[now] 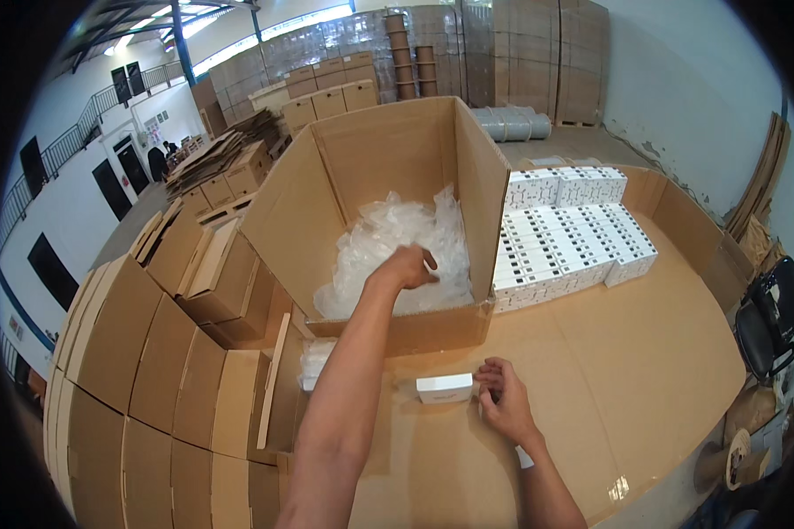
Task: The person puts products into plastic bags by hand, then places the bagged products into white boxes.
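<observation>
My left hand [404, 267] reaches over the front wall of a large cardboard box [388, 333]. It hovers over a heap of clear plastic bags [370, 238] inside, fingers apart and nothing seen in them. On the cardboard-covered table stands a small white box [445, 389], at the right end of which is my right hand [506, 398]. Its fingers are loosely bent and spread, close beside the box; I cannot tell whether they touch it. More clear plastic packets [316, 360] lie left of my left forearm, partly hidden.
Rows of white printed boxes [565, 247] are stacked right of the large box. Cardboard cartons [150, 361] pile up on the left. A black chair [770, 313] stands beyond the table's right edge, near a cable spool [737, 457]. Wrapped pallets [538, 62] line the back.
</observation>
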The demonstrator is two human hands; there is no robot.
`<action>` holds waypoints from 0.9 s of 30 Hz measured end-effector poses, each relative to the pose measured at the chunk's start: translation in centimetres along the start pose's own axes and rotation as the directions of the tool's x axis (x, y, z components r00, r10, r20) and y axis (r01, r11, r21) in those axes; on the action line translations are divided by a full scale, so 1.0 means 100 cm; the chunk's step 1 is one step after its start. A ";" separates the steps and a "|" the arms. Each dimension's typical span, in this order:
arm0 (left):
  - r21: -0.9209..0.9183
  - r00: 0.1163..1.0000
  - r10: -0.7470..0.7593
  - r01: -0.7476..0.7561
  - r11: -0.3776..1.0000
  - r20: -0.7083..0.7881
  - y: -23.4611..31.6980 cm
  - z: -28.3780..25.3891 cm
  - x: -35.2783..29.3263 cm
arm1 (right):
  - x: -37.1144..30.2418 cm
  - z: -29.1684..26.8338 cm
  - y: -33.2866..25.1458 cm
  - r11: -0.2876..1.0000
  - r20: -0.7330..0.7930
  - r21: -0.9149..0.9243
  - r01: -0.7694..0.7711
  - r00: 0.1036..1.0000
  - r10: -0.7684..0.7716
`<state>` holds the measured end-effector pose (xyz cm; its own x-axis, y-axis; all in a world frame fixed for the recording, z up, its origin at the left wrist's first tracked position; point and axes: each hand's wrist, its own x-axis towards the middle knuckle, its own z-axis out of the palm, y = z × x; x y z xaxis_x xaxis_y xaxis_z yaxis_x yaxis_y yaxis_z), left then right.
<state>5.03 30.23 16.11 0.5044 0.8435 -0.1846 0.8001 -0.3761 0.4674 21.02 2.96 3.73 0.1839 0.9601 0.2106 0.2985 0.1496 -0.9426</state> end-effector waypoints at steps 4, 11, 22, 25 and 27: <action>0.423 0.911 0.389 -0.302 0.854 -0.135 -0.102 0.046 0.034 | 0.007 0.013 0.002 0.998 0.064 0.060 0.018 0.998 -0.022; 0.106 0.981 0.177 -0.169 0.980 -0.073 -0.041 0.030 0.022 | 0.002 -0.001 0.000 1.000 0.025 0.000 -0.029 0.999 0.029; -0.264 0.784 0.071 -0.290 0.920 -0.617 -0.018 0.010 -0.001 | 0.002 -0.005 -0.002 0.999 0.051 0.003 -0.039 0.998 0.039; -0.208 0.673 0.106 -0.369 0.906 -0.732 -0.011 0.001 -0.003 | 0.001 -0.006 -0.001 0.999 0.053 0.007 -0.034 0.998 0.034; -0.336 0.591 -0.035 -0.408 0.849 -0.806 -0.014 -0.008 -0.013 | 0.001 0.000 -0.001 0.999 0.064 0.028 -0.032 0.998 0.030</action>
<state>3.01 30.00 16.43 0.0090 0.8207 0.5712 0.3638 -0.5348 0.7627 21.05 3.07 3.90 0.1328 0.9773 0.1649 0.2664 0.1250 -0.9557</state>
